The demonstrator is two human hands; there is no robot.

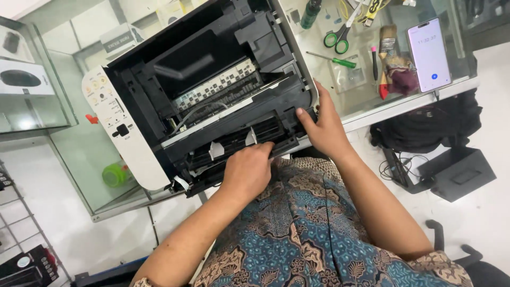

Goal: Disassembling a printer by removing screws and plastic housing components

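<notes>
Glass worktop (366, 106) edge carries the opened printer (212, 90); both hands, left hand (247, 170) and right hand (324, 127), seemingly grip its front, overhanging.

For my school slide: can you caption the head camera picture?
Left hand and right hand grip the front of an opened printer on a glass counter.
</notes>
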